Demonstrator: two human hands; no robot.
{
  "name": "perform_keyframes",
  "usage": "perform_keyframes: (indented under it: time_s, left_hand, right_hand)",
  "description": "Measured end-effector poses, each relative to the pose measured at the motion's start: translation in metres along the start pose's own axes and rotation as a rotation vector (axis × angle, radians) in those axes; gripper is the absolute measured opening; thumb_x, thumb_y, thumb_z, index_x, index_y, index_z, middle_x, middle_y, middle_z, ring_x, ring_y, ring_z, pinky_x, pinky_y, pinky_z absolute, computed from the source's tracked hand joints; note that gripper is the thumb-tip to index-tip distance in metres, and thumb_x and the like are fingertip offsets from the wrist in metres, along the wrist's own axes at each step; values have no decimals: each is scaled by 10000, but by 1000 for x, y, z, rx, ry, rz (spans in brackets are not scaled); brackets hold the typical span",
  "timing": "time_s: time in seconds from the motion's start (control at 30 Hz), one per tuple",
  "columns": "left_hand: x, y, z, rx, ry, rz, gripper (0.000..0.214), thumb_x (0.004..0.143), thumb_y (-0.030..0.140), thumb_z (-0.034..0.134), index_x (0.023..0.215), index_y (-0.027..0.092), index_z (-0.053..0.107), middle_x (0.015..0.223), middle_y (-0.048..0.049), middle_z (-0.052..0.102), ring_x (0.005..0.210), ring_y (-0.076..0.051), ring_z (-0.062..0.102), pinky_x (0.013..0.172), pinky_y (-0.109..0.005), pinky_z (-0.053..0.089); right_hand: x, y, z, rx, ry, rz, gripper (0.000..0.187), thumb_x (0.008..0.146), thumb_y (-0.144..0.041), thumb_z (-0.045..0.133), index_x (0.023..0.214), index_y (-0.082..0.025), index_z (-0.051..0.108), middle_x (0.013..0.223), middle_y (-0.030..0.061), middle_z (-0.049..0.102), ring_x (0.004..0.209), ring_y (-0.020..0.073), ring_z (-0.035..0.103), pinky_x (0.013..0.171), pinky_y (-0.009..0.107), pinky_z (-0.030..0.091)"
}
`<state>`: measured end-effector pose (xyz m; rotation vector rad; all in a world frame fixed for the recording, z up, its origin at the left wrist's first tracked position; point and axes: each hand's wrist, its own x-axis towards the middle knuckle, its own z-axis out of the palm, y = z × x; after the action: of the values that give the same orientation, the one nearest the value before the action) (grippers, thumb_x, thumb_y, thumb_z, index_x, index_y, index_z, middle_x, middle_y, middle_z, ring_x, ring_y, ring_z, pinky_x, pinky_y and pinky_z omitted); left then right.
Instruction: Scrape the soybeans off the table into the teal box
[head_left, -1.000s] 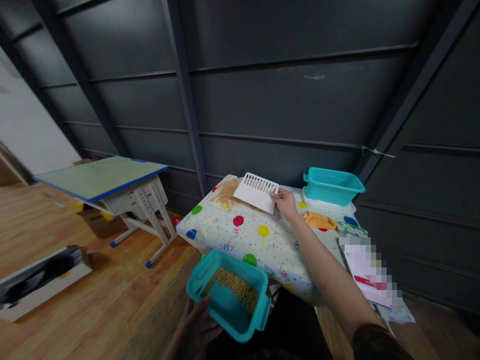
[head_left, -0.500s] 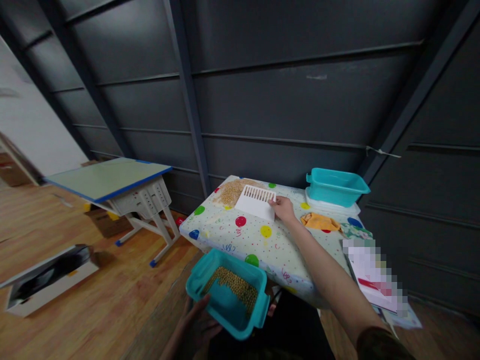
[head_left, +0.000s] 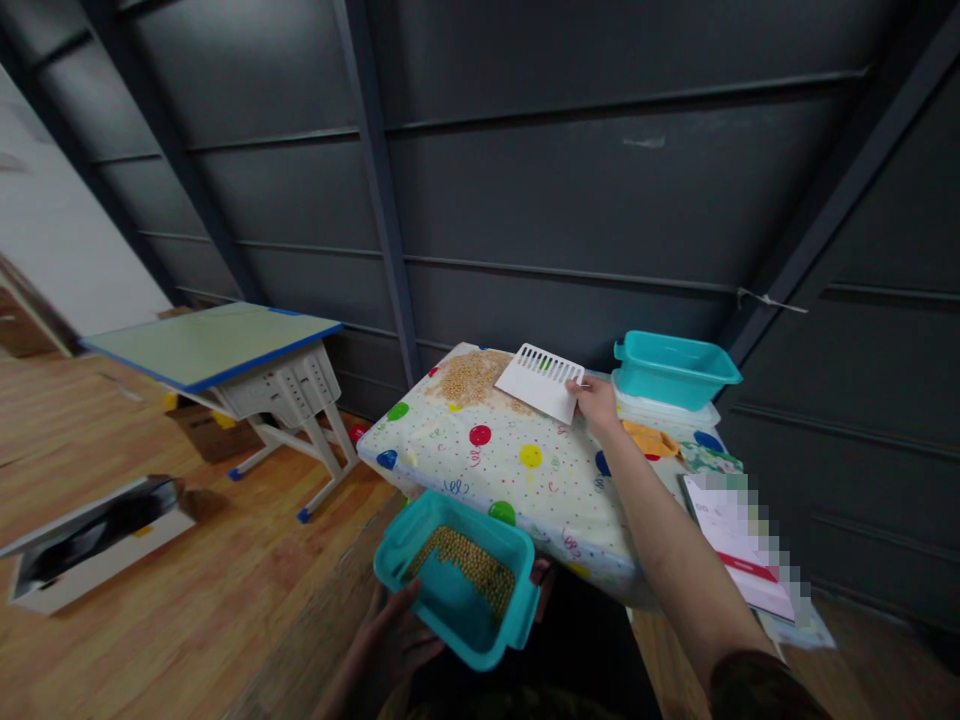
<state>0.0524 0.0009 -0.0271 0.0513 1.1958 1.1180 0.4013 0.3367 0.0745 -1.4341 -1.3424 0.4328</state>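
At the worktop's far edge, the right hand pinches a white slotted scraper, tilted just beside a heap of beans, while the left hand grips a teal, partly filled tub below the near edge.

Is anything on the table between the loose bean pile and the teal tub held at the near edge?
Nothing visible. Only bare printed tablecloth lies between the bean pile and the teal tub in the left hand. The white scraper in the right hand sits right of the pile.
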Motion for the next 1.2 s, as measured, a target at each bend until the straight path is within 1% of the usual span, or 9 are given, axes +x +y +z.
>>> perform_keyframes:
  time_s: [0.1, 0.2, 0.3, 0.47, 0.67, 0.8, 0.93, 1.07, 1.2]
  left_hand:
    - [2, -1, 0, 77, 61, 23, 1210, 829, 403, 948, 1780, 409, 198, 1260, -125, 791, 770, -265, 825, 1004, -529, 651]
    - [0, -1, -3, 113, 41, 30, 1236, 797, 488, 960, 1778, 398, 214, 1072, -63, 787, 807, -286, 824, 1067, -566, 618]
    - [-6, -1, -1, 124, 26, 60, 1205, 779, 522, 962, 1758, 367, 276, 993, -45, 769, 833, -296, 830, 1097, -571, 603]
    - [-16, -5, 7, 125, 14, 87, 1099, 804, 539, 927, 1715, 335, 345, 966, -47, 777, 780, -304, 826, 1036, -573, 637]
    - [-15, -8, 10, 146, 61, 66, 984, 916, 466, 838, 1726, 297, 304, 1102, -141, 812, 824, -307, 850, 996, -533, 648]
    - [-16, -12, 9, 159, 44, 112, 958, 877, 491, 877, 1688, 335, 391, 1123, -111, 831, 902, -333, 868, 973, -530, 673]
    - [-17, -14, 10, 137, 1, 101, 997, 846, 470, 899, 1697, 339, 397, 1079, -93, 859, 1025, -379, 866, 1013, -542, 667]
    - [-14, -12, 11, 140, 19, 62, 936, 894, 463, 850, 1703, 296, 409, 1049, -107, 872, 1009, -377, 865, 1020, -509, 651]
    - [-13, -10, 14, 160, 73, 50, 955, 937, 473, 805, 1742, 311, 319, 982, -70, 861, 932, -365, 865, 963, -492, 660]
  right_hand:
    - [3, 1, -3, 55, 15, -12, 342, 855, -502, 758, 941, -178, 830, 868, 130, 836, 843, 329, 782, 774, 425, 612]
    - [4, 2, -6, 68, 39, -27, 349, 850, -501, 742, 930, -169, 814, 949, 163, 850, 889, 352, 793, 811, 447, 613]
    - [1, 7, -6, 61, 64, -51, 331, 851, -499, 718, 914, -182, 789, 971, 166, 849, 915, 357, 785, 852, 472, 608]
    - [-5, 15, 4, 37, 55, -62, 339, 890, -534, 661, 941, -210, 746, 909, 130, 817, 878, 346, 751, 857, 488, 590]
    - [-14, 8, 10, -105, 17, -120, 284, 946, -461, 609, 990, -208, 730, 918, 132, 793, 896, 342, 720, 859, 448, 538]
    - [-17, 5, 7, -191, -18, -125, 233, 929, -387, 652, 1025, -194, 742, 867, 116, 787, 851, 312, 710, 794, 386, 501]
    - [-17, 4, 4, -216, -80, -92, 132, 879, -339, 693, 882, -212, 726, 783, 88, 775, 760, 280, 687, 733, 355, 477]
    - [-17, 0, 2, -198, -113, -93, 179, 862, -340, 692, 724, -237, 645, 723, 67, 747, 705, 255, 651, 714, 346, 463]
    - [-20, -7, 4, -182, -117, -101, 192, 830, -324, 695, 676, -243, 615, 680, 45, 719, 706, 249, 641, 727, 345, 473]
